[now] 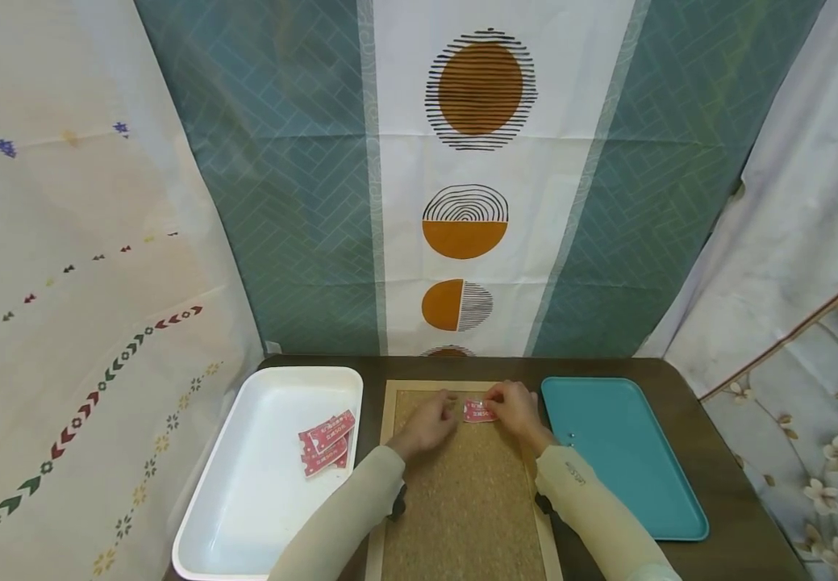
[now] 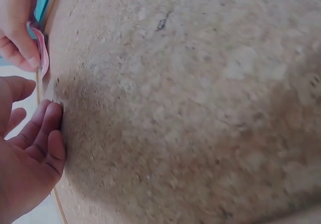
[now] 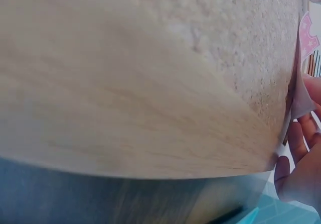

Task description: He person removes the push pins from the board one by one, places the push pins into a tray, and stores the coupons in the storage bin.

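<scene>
A pink paper ticket [image 1: 475,411] with white print is at the far end of a wood-framed cork board [image 1: 462,500]. My right hand [image 1: 519,410] pinches its right end between thumb and fingers. In the right wrist view, the ticket [image 3: 307,38] curves away from the cork. To the left of the ticket, my left hand [image 1: 429,421] is over the cork with nothing in it. Its fingers are loosely bent and the thumb stands apart in the left wrist view, where the fingertips [image 2: 54,114] are close to the cork surface; contact is unclear.
On the left, a white tray [image 1: 244,468] holds several pink tickets [image 1: 327,442] in a loose pile. A teal tray [image 1: 629,460] lies to the right, with a few tiny dark bits [image 1: 572,436] near its left edge. Behind the dark table [image 1: 731,484] hangs a patterned curtain [image 1: 302,202].
</scene>
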The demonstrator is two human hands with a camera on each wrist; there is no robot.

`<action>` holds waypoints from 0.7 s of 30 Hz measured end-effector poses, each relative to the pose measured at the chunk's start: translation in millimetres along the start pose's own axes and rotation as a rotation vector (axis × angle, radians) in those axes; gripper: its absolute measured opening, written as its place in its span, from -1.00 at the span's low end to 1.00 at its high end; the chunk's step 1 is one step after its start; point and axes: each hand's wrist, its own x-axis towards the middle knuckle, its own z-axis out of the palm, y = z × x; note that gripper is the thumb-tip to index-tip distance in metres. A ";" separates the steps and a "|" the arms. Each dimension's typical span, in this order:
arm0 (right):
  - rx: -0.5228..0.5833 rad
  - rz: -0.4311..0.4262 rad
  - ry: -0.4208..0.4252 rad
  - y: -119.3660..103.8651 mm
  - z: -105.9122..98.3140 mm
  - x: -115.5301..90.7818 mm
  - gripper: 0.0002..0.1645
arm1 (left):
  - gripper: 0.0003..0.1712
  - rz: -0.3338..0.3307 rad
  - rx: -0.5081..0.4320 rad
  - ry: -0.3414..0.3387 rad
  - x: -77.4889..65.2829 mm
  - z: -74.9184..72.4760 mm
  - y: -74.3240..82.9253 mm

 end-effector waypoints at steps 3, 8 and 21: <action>-0.012 -0.012 0.010 -1.4 1.3 1.2 -0.96 | -0.52 -0.010 -0.019 0.006 3.7 1.8 2.6; -0.021 -0.033 0.000 -1.5 6.3 3.8 -0.94 | -0.51 -0.026 -0.058 0.022 7.8 8.5 4.9; 0.018 0.039 -0.096 -3.7 0.3 9.8 -0.92 | -0.57 0.009 -0.058 0.084 22.1 26.6 2.8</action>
